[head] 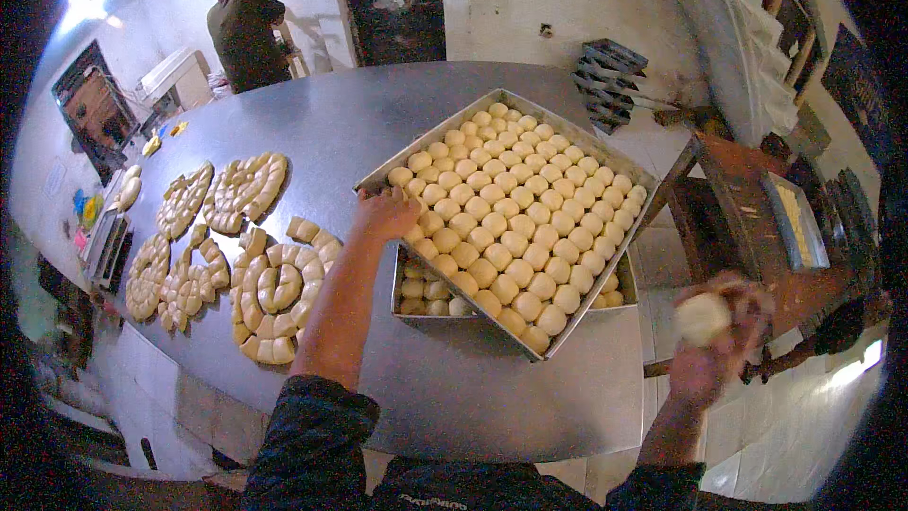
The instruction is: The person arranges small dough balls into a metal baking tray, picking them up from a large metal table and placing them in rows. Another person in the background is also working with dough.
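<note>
A square metal tray [454, 284] full of round dough balls [521, 226] lies turned at an angle across a second metal tray [440, 314], which also holds dough balls and is mostly hidden. My left hand [389, 213] grips the upper tray at its left corner, the fingers by the nearest balls. Out past the table's right edge, my right hand [738, 319] is blurred and holds a pale dough ball [702, 319]. On the steel table [454, 376], to the left, lie several coils of cut dough pieces [277, 291].
A person [248, 32] stands with their back turned beyond the table. Stacked dark baking tins [610, 81] are at the back right. To the right, a brown wooden table [745, 220] carries another tray [798, 220]. A metal appliance [106, 248] is at the left edge.
</note>
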### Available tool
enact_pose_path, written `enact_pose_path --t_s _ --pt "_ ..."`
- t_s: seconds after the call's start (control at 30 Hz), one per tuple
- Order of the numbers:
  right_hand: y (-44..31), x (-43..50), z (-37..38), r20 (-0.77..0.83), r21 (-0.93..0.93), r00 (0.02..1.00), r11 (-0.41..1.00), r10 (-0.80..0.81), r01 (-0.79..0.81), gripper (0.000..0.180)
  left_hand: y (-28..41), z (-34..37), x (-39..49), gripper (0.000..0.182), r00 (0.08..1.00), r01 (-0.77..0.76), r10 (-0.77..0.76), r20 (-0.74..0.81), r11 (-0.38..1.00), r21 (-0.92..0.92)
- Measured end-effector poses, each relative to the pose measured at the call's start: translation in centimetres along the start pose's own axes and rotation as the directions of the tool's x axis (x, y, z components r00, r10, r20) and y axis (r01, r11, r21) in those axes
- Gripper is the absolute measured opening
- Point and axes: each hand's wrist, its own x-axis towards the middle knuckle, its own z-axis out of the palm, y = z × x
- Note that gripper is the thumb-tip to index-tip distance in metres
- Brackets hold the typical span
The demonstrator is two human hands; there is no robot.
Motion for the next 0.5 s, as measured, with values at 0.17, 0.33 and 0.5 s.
enact_pose_path --t_s 0.17,0.33,0.5 --pt "-3.3 6.1 10.0 -0.071 0.468 0.868 0.752 -0.491 0.464 0.048 2.5 -0.4 -1.9 0.065 0.987 0.008 -0.022 0.160 0.996 0.085" --pt "8.2 3.6 23.1 0.589 -0.388 0.803 0.902 0.088 0.186 0.037 3.5 -1.1 -4.0 0.061 0.983 -0.010 0.011 0.184 1.000 -0.007" --pt "11.7 -0.4 17.8 0.424 -0.528 0.831 0.843 0.361 -0.097 0.025 2.8 0.7 -2.6 0.030 0.940 -0.151 0.182 -0.289 0.980 0.125"
